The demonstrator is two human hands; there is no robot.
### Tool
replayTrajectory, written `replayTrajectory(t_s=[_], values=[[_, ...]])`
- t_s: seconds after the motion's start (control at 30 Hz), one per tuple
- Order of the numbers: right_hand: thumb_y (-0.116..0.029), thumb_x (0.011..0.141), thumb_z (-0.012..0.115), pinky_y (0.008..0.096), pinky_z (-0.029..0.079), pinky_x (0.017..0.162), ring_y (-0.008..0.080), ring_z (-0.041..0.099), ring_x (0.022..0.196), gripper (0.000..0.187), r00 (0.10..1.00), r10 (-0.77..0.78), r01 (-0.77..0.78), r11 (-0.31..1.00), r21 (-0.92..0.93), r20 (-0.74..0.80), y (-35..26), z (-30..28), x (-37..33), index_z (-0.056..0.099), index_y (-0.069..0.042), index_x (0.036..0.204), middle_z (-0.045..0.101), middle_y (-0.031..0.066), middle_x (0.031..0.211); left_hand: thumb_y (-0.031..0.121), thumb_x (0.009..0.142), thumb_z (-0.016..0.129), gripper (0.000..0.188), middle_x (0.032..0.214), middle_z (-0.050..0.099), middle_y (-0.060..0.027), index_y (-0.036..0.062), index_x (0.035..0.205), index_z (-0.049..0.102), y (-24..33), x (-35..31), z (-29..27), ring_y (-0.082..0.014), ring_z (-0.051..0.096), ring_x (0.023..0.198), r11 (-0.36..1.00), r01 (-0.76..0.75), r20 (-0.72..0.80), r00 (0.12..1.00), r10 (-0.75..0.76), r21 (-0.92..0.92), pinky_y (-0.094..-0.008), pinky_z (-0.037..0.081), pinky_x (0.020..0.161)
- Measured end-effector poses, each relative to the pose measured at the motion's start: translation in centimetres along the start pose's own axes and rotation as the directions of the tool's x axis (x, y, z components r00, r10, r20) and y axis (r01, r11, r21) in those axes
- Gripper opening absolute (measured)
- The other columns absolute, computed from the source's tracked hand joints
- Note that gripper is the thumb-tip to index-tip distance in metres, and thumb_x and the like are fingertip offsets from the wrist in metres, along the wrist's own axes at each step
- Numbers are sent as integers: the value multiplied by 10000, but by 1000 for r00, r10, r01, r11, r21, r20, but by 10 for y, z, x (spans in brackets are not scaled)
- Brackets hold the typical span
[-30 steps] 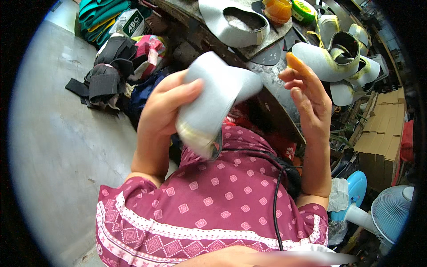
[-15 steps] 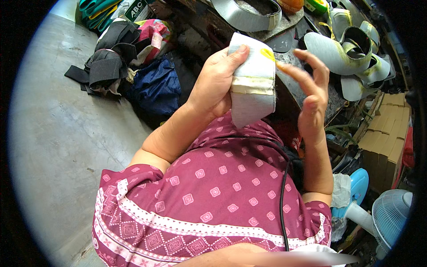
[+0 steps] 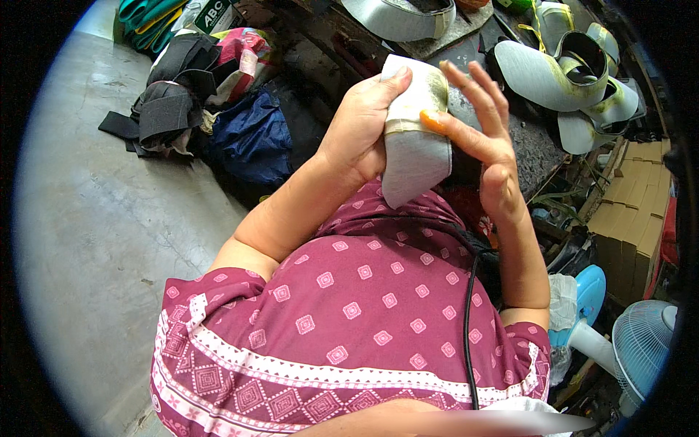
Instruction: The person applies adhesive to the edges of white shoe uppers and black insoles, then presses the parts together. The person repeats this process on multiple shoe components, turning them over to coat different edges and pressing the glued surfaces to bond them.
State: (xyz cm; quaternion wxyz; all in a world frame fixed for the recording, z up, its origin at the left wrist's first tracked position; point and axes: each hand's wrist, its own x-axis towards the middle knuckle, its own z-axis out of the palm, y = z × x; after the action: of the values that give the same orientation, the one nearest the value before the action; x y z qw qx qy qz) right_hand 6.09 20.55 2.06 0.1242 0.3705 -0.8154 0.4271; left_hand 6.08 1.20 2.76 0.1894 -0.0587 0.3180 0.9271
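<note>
My left hand (image 3: 364, 120) grips a grey-white curved band (image 3: 419, 162) in front of my chest, thumb on its face and fingers behind it. The band looks like a shoe upper piece. A cream tape strip crosses it, and the part above the strip has a yellowish, darkened smear. On the right, my right hand (image 3: 489, 138) has its fingers stretched and apart. Its index fingertip is coated in a yellow-orange paste and touches the band at the tape strip. Nothing is held in that hand.
Similar grey bands (image 3: 539, 76) with yellow-stained edges stand in a pile at the upper right; another band (image 3: 397, 20) lies at the top. Black strips (image 3: 171, 109) and blue cloth (image 3: 251, 135) are at the left. A fan (image 3: 644, 349) and cardboard pieces (image 3: 630, 197) stand right.
My right hand has moved left and its index finger now touches the band. The bright yellow spot near the band's upper right edge has become a spread, duller smear.
</note>
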Motion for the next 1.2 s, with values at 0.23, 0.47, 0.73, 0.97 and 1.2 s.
replayTrajectory(t_s=[0.23,0.47,0.73,0.97,1.2], values=[[-778,894,73,568,33,1146,336,296,1401,851,998,30,-41,971,-235,-50,3,3,4,669,-298,1267,439,88,1495,195,1012,493,315,1077,655,-180,-56,1197,538,-1,4,-5,-253,678,946,999,24,-12,1000,-23,48,-404,570,828],[-752,915,88,531,3,1158,291,348,1366,784,995,-98,81,891,-447,-15,-8,-6,4,696,-354,1208,491,61,1446,210,1019,473,336,1093,650,-188,-62,1208,531,0,12,-10,-262,672,947,999,51,-10,999,-51,-14,-413,558,851],[-730,877,375,432,309,974,192,530,970,620,971,-236,223,867,-445,28,-15,-7,9,722,-310,1172,599,12,1031,292,1042,421,380,1102,646,-194,-31,1205,537,5,19,-18,-299,656,979,987,122,-33,991,-126,-101,-450,537,883],[-167,811,729,317,425,706,241,579,788,471,991,57,-65,996,-65,-117,-9,0,10,639,-37,1254,641,103,881,389,995,551,443,1150,638,-116,16,1233,544,-1,7,-7,-219,638,1031,983,-67,205,974,102,-171,-350,511,921],[-696,932,318,351,380,760,250,569,788,792,997,50,-56,989,-134,-51,5,-4,21,556,-79,1367,613,97,877,262,977,610,317,1042,666,-70,15,1173,577,6,-3,-1,-128,648,911,982,-121,115,988,104,148,-290,531,839]])
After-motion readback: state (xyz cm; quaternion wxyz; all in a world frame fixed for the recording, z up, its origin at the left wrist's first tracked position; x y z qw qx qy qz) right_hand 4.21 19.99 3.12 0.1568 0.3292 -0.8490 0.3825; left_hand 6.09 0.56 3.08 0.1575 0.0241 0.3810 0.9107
